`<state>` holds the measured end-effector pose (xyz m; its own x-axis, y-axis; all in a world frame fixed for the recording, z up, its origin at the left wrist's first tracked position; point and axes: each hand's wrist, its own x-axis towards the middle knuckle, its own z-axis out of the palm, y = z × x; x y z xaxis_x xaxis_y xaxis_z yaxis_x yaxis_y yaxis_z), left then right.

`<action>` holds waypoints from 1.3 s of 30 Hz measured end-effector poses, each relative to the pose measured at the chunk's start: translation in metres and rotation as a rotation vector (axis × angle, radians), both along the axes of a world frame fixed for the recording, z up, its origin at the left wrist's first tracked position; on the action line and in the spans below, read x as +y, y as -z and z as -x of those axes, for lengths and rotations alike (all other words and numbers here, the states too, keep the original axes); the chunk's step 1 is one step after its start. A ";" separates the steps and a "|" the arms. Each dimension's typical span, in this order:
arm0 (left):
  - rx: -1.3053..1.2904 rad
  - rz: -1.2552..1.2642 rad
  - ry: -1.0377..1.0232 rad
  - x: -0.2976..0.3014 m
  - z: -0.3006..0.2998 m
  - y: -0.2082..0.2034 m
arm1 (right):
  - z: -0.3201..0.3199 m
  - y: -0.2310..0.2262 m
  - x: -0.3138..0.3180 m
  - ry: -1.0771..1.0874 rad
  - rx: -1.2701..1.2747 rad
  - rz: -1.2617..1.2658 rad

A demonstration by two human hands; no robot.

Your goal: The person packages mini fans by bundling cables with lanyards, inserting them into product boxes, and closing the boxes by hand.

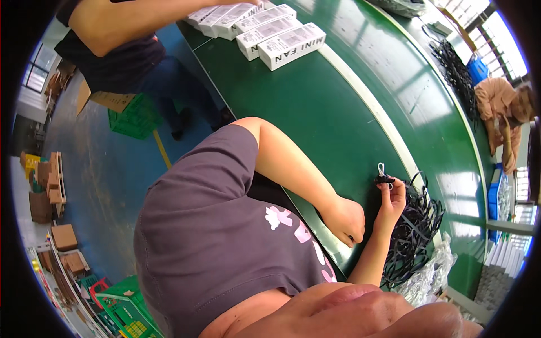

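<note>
My left hand (pixel 342 218) is closed above the table's near edge, with its fingers curled down. A small dark spot shows at its fingertips, but what it holds, if anything, is hidden. To the right of it, my right hand (pixel 393 198) is raised, thumb and fingers pinched together. Between them is a coiled black strap with a thin white cord loop (pixel 381 169) sticking up. Just beyond that hand lies a tangled heap of flat black straps (pixel 417 231) on the green table (pixel 298 124).
Several white printed boxes (pixel 293 46) lie in a row at the table's far end, where another person's arm (pixel 135 21) reaches over them. Clear plastic bags (pixel 431 270) lie beside the strap heap. A person in brown (pixel 499 112) works across the table. Green crate (pixel 134 118) on the floor.
</note>
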<state>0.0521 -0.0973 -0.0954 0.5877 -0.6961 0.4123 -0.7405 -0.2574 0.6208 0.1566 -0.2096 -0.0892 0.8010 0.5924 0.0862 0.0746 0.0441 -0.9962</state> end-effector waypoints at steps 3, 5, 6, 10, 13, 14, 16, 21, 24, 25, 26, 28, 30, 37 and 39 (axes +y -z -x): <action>0.007 -0.024 0.010 0.003 0.000 -0.005 | 0.002 -0.005 0.004 -0.005 0.001 0.000; -0.001 -0.036 -0.037 0.006 0.002 -0.005 | -0.001 -0.003 0.006 -0.039 0.002 -0.008; -0.010 -0.032 -0.005 0.006 0.002 -0.004 | 0.000 -0.001 0.007 -0.036 0.013 -0.021; 0.005 -0.021 0.006 0.005 0.002 -0.005 | 0.001 0.000 0.006 -0.027 0.030 -0.057; -0.002 0.006 0.022 0.007 0.001 -0.006 | 0.002 0.000 0.005 -0.019 0.056 -0.073; 0.003 0.001 0.005 0.007 0.002 -0.009 | 0.002 0.001 0.005 -0.021 0.073 -0.076; 0.004 0.004 0.037 0.005 0.000 -0.010 | 0.001 0.002 0.004 0.002 0.034 -0.045; 0.009 -0.024 0.001 0.008 -0.001 -0.010 | 0.000 0.002 0.006 -0.007 0.046 -0.017; 0.014 -0.023 -0.005 0.007 -0.001 -0.009 | -0.001 0.002 0.006 -0.009 0.053 -0.031; 0.009 -0.001 -0.015 0.007 -0.002 -0.009 | -0.001 0.003 0.006 -0.024 0.066 -0.053; 0.013 -0.004 -0.019 0.008 -0.002 -0.009 | 0.000 0.003 0.006 -0.028 0.071 -0.056; -0.011 -0.035 -0.013 0.007 -0.002 -0.010 | 0.000 0.002 0.005 0.002 0.047 -0.031; -0.003 -0.037 -0.016 0.006 -0.002 -0.009 | 0.000 0.002 0.005 0.002 0.043 -0.033; -0.003 -0.022 -0.023 0.007 0.001 -0.008 | 0.001 0.002 0.007 -0.008 0.056 -0.026; -0.013 -0.007 -0.023 0.006 0.000 -0.010 | 0.001 0.004 0.005 -0.004 0.054 -0.048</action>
